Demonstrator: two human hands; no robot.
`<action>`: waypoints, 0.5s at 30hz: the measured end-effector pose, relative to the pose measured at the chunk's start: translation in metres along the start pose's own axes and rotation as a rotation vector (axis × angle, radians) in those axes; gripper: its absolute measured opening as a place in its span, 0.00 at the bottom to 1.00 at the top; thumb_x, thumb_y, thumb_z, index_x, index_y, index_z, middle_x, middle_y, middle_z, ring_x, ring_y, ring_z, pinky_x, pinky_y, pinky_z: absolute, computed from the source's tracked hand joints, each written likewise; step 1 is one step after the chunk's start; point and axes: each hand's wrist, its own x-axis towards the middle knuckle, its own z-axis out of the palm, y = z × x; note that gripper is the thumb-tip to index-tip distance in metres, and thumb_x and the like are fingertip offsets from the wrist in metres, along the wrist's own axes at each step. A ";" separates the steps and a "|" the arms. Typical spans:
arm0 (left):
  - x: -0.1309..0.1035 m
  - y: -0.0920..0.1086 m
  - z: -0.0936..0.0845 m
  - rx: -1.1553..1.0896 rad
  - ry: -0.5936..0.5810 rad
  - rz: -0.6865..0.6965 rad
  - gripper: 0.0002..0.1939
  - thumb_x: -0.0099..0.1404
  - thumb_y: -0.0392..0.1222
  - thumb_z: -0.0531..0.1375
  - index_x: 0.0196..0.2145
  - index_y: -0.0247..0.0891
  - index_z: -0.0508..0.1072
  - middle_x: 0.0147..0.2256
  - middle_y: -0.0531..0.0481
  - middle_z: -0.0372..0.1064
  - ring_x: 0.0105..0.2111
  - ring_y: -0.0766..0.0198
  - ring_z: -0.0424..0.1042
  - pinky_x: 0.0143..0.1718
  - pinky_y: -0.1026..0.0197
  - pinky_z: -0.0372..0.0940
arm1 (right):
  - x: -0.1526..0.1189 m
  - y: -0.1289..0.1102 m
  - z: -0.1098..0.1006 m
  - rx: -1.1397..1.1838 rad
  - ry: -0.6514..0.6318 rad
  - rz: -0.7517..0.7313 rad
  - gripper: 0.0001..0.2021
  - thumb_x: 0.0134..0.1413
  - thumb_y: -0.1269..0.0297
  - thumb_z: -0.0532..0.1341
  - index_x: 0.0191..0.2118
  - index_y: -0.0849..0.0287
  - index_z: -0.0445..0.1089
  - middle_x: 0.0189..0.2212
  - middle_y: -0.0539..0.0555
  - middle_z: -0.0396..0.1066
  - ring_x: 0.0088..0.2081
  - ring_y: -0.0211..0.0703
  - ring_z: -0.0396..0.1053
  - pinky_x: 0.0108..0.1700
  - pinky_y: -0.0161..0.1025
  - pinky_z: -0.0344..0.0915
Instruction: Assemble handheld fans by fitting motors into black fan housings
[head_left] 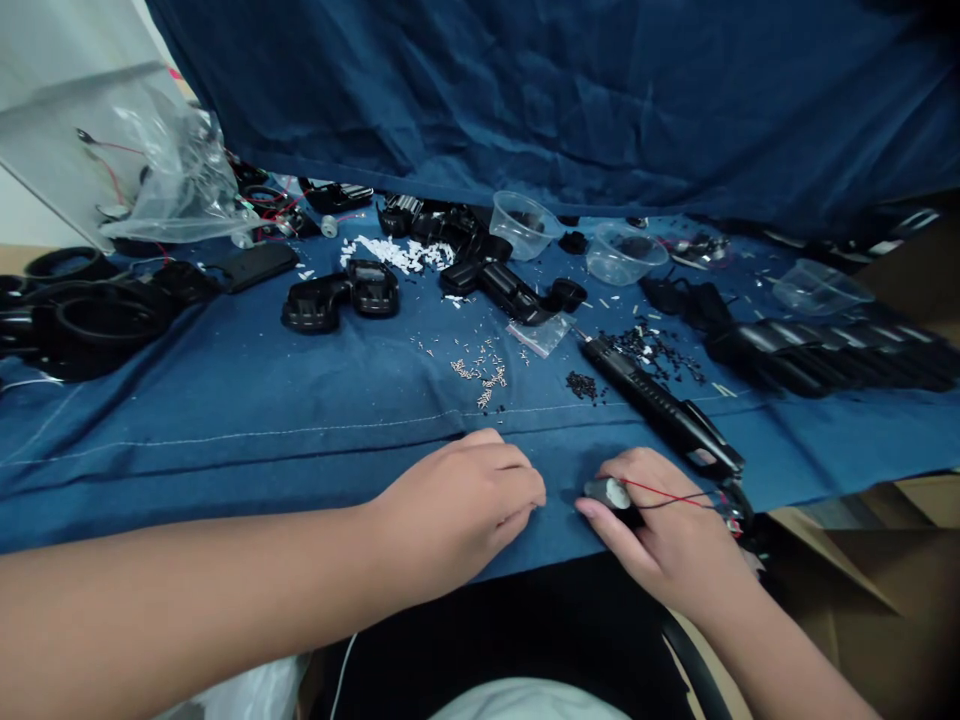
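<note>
Near the table's front edge, my right hand (675, 540) is closed around a small dark cylindrical part (613, 495) with a pale end. Red and black wires (679, 497) run from it across the back of the hand to a small cluster of components by the wrist. To its left, a short gap away, my left hand (469, 505) rests with curled fingers pressed together; anything inside them is hidden. A black electric screwdriver (664, 408) lies just beyond my right hand, its tip pointing away to the left. Ahead of my left hand are loose silver screws (486, 378).
Black screws (581, 384), white small pieces (405, 254) and black molded parts (341, 296) lie farther back. Clear plastic cups (624, 255) stand behind them. Black housings (825, 355) line the right, round black parts (105, 315) the left. A blue cloth (555, 90) hangs at the back.
</note>
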 end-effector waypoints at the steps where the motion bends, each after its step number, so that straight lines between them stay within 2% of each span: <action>1: 0.000 0.000 0.000 -0.007 0.003 -0.004 0.07 0.80 0.33 0.62 0.45 0.38 0.81 0.43 0.52 0.80 0.43 0.61 0.73 0.52 0.57 0.67 | 0.000 0.001 -0.001 -0.004 -0.013 -0.014 0.12 0.78 0.54 0.63 0.48 0.59 0.69 0.39 0.53 0.71 0.41 0.42 0.67 0.46 0.40 0.63; 6: 0.001 0.001 0.000 -0.006 -0.002 -0.053 0.06 0.79 0.32 0.61 0.42 0.38 0.78 0.42 0.52 0.79 0.41 0.61 0.71 0.51 0.56 0.67 | 0.009 0.002 -0.006 -0.042 -0.044 -0.025 0.13 0.78 0.54 0.62 0.44 0.59 0.71 0.37 0.53 0.72 0.40 0.41 0.69 0.44 0.40 0.62; 10: 0.002 0.003 0.000 0.013 -0.019 -0.065 0.06 0.78 0.32 0.61 0.41 0.39 0.75 0.41 0.52 0.77 0.40 0.61 0.70 0.50 0.55 0.66 | 0.026 -0.012 -0.010 0.103 -0.064 0.030 0.15 0.80 0.56 0.59 0.41 0.59 0.73 0.36 0.53 0.74 0.36 0.38 0.71 0.41 0.38 0.65; 13: 0.003 0.005 0.000 0.019 -0.003 -0.091 0.09 0.76 0.32 0.62 0.37 0.40 0.71 0.37 0.54 0.73 0.37 0.61 0.66 0.45 0.56 0.64 | 0.039 -0.025 -0.009 0.205 -0.022 -0.028 0.14 0.80 0.57 0.58 0.41 0.59 0.73 0.35 0.52 0.74 0.36 0.37 0.72 0.41 0.37 0.66; 15: 0.004 0.007 0.000 0.003 0.014 -0.126 0.11 0.74 0.31 0.64 0.35 0.40 0.68 0.34 0.55 0.70 0.35 0.61 0.65 0.42 0.57 0.61 | 0.044 -0.031 -0.006 0.193 -0.016 -0.089 0.14 0.80 0.57 0.58 0.41 0.59 0.72 0.35 0.52 0.74 0.37 0.38 0.71 0.42 0.38 0.65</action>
